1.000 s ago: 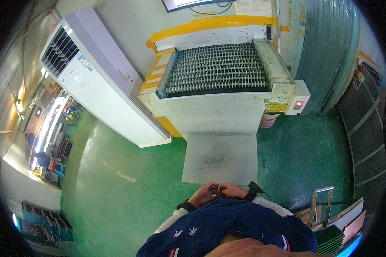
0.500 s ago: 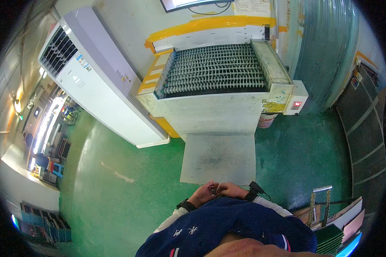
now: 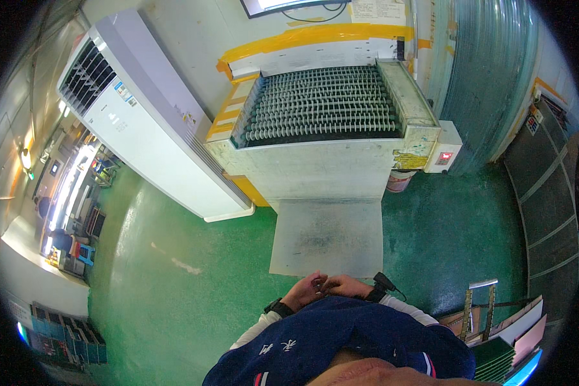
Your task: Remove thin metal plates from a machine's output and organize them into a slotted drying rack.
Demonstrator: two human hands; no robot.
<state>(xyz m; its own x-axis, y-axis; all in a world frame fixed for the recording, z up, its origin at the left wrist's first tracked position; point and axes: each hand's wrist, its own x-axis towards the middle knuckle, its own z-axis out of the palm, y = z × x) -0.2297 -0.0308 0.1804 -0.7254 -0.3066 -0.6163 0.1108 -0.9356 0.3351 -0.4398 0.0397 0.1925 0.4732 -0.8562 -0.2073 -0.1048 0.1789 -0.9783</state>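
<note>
My left hand (image 3: 303,291) and my right hand (image 3: 346,285) are held together close in front of my body, fingertips meeting. The fingers of both curl inward. Whether anything small is between them is hidden. Each wrist wears a dark band, and a black device (image 3: 384,282) with a short cable sits at the right one. Beyond my hands a pale mat (image 3: 328,235) lies on the floor. It leads to a roller conveyor machine (image 3: 321,103) with rows of grey disc rollers, its bed bare of any workpiece.
A tall white air conditioner (image 3: 154,128) stands left of the machine. A control box (image 3: 445,148) with a red display is on the machine's right, with a bucket (image 3: 400,181) below. Panels in a rack (image 3: 518,328) stand near right; dark racks (image 3: 71,334) at lower left. A person (image 3: 61,241) sits far left.
</note>
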